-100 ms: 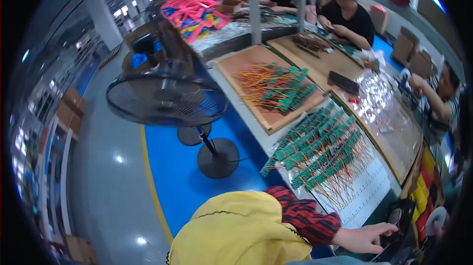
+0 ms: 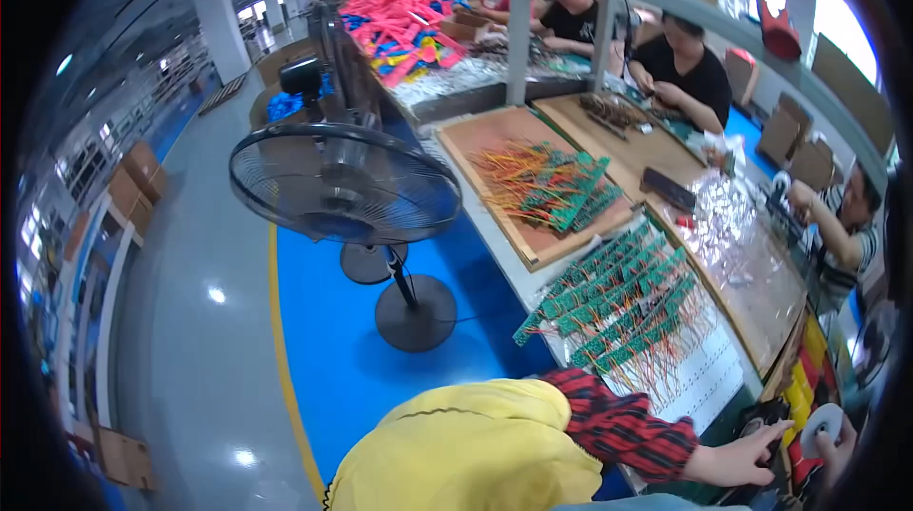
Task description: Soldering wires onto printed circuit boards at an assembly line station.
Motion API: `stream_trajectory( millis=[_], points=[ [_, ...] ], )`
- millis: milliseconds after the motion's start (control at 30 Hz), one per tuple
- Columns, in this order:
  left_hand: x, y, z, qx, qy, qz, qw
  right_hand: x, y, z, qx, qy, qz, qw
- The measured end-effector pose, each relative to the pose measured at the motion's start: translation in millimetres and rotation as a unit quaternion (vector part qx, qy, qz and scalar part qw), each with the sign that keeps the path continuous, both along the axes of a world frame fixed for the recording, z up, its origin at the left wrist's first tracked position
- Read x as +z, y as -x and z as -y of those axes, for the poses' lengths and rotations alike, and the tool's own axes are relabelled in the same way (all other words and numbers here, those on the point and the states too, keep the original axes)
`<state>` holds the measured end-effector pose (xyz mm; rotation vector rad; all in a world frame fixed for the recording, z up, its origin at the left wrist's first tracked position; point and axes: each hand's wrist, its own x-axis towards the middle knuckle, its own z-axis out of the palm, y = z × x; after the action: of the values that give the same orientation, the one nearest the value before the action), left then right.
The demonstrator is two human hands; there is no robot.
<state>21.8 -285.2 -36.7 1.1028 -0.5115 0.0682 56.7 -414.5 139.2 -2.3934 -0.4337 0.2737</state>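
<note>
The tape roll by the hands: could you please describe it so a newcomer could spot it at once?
Follow the long workbench to its near end, past the green circuit boards. There the right hand holds the tape roll, the only white ring with a dark hole.

floor: glossy grey concrete (image 2: pixel 181 340) at nine o'clock, a blue painted strip (image 2: pixel 323 321) edged in yellow beside it
furniture: long workbench (image 2: pixel 495 254) running from twelve to four o'clock
pillar: white column (image 2: pixel 221 12) at eleven o'clock
light: bright windows (image 2: pixel 818 7) at two o'clock
</note>
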Motion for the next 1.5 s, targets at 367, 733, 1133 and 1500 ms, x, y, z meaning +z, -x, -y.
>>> stream_trajectory(
  millis=[367, 733, 1133, 1500],
  points=[
    [-7.7, -90.1, 78.6, 0.286, 0.136, -0.019, 0.948, 1.1, 27.4, -48.6, 0.018, -0.011, 0.053, 0.998],
    [-23.1, -14.1, 13.8, 0.168, -0.159, 0.109, 0.967, 1.1, 10.8, -65.7, -0.067, -0.036, 0.096, 0.992],
    [-73.0, 8.4, 99.7, -0.283, -0.155, 0.099, 0.941, -26.1, 28.0, 25.6, -0.15, -0.094, 0.07, 0.982],
    [37.2, 70.6, 115.3, -0.478, 0.002, -0.226, 0.849, -0.8, 10.8, 71.7, -0.345, 0.1, -0.013, 0.933]
  ],
)
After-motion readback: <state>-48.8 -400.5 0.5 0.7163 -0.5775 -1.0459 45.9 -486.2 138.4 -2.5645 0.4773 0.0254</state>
